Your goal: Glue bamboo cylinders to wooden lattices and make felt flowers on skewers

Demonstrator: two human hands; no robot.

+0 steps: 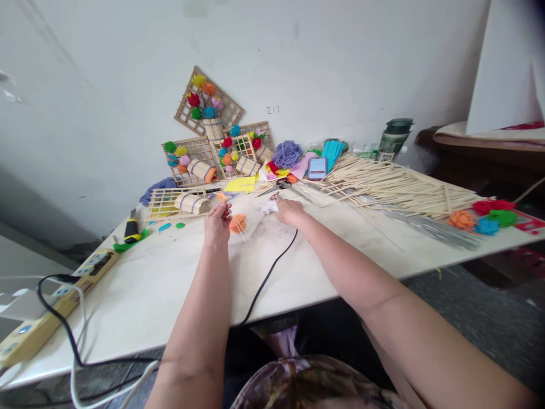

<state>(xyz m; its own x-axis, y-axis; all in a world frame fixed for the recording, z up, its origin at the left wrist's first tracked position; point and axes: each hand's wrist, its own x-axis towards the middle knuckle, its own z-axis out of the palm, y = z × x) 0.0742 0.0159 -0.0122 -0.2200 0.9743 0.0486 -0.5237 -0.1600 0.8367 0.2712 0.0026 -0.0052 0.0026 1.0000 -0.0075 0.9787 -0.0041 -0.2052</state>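
My left hand (218, 221) is closed, pinching an orange paper petal (221, 197) above the table. A thin pale stick (239, 226) shows beside its fingers; whether it is held too, I cannot tell. Just to the right, more orange paper petals (237, 222) lie on the tabletop. Fingers curled, my right hand (292, 211) rests by a small white item (269, 207) with reddish marks. A black cord (272, 271) runs from under this hand to the near table edge. What the right fingers grip is mostly hidden.
Bamboo lattice frames with paper flowers (208, 94) stand against the wall. Thin wooden sticks (383, 182) and silver wires (434, 227) cover the right side. Scissors (284, 184) lie behind my right hand. A yellow-black cutter (132, 228) and power strip (63, 295) are left.
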